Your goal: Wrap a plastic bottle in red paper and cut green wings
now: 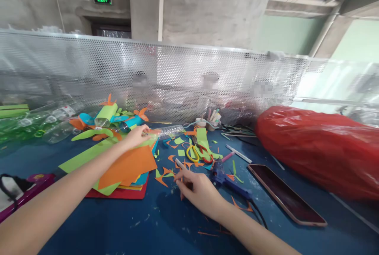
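Note:
My left hand (136, 135) reaches forward over a stack of orange and green paper sheets (127, 166), its fingers curled on the top edge of the sheets near a clear plastic bottle (170, 130). My right hand (197, 190) hovers above the blue table (166, 223) and pinches a small white stick (179, 163) between thumb and fingers. Yellow-handled scissors (193, 153) and a blue glue gun (222, 177) lie just beyond the right hand, among orange and green paper scraps.
A phone (286, 194) lies face up to the right, beside a big red plastic bag (319, 144). Paper-wrapped bottle crafts (108, 122) and empty bottles (44, 122) sit at the back left. A perforated metal screen (183, 73) closes the far edge; people sit behind it.

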`<state>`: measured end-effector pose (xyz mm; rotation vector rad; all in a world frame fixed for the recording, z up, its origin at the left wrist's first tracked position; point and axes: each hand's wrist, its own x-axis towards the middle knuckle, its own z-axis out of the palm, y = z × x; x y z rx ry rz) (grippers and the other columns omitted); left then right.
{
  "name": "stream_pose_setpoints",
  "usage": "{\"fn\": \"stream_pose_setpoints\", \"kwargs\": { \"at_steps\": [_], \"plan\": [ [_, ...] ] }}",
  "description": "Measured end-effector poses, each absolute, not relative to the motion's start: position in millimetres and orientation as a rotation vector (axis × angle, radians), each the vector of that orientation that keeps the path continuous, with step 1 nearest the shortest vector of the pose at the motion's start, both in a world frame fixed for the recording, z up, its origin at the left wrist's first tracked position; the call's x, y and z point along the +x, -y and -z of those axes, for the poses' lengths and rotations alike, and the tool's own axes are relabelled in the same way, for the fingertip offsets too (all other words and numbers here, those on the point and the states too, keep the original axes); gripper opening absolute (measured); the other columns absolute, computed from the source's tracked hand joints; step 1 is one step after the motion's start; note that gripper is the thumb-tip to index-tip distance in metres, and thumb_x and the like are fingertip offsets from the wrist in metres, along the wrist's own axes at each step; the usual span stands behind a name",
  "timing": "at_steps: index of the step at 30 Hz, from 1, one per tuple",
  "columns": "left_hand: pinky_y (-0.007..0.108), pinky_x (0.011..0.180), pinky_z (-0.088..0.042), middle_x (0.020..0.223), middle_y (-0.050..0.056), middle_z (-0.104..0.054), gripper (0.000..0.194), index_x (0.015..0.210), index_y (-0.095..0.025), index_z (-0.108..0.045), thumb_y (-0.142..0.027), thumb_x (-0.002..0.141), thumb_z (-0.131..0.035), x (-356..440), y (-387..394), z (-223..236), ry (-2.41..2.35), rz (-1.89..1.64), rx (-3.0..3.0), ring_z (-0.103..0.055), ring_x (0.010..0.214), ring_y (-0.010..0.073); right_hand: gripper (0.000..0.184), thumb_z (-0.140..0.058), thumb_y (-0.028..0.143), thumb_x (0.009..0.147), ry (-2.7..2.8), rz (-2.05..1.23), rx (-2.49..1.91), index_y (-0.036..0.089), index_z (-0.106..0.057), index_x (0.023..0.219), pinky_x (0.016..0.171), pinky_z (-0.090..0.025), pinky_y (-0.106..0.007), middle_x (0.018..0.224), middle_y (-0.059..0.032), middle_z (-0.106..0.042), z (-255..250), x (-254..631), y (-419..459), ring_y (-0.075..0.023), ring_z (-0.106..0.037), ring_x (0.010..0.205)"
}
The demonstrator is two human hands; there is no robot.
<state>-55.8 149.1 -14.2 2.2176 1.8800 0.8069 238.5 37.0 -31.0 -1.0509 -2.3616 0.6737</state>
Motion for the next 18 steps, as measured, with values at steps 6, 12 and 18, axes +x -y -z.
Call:
{"fn": "stream_pose_setpoints", "kwargs": {
  "at_steps": [6, 12, 18],
  "plan": [
    [0.039, 0.078, -0.052, 0.099, 0.006, -0.064, 0.032, 0.105, -0.016, -0.061, -0.043, 0.089, -0.056, -71.6, -141.4, 23.9, -2.045, -0.614, 2.123, -0.063, 0.086, 0.0196, 0.016, -0.046, 0.023, 0.089, 2.375, -0.67, -1.039, 0.021, -0.062, 0.091, 0.059, -0.046, -0.022, 0.06, 0.0008, -0.068, 34.8, 239.4, -38.4, -0.0149, -0.066, 0.056],
    [0.039, 0.082, -0.049, 0.094, 0.005, -0.065, 0.034, 0.092, -0.015, -0.062, -0.048, 0.089, -0.054, -53.1, -144.9, 27.5, -2.047, -0.628, 2.215, -0.062, 0.088, 0.0196, 0.016, -0.048, 0.023, 0.089, 2.388, -0.673, -1.033, 0.022, -0.064, 0.091, 0.063, -0.047, -0.022, 0.061, 0.001, -0.069, 34.5, 240.7, -37.3, -0.0153, -0.067, 0.059],
    [0.039, 0.081, -0.049, 0.089, 0.004, -0.065, 0.032, 0.085, -0.015, -0.063, -0.046, 0.088, -0.056, -15.9, -152.3, 26.6, -1.993, -0.578, 2.331, -0.062, 0.084, 0.0187, 0.015, -0.049, 0.023, 0.089, 2.379, -0.657, -1.027, 0.021, -0.064, 0.092, 0.064, -0.047, -0.023, 0.06, 0.0012, -0.069, 31.9, 240.2, -37.1, -0.0157, -0.066, 0.057]
  ]
}}
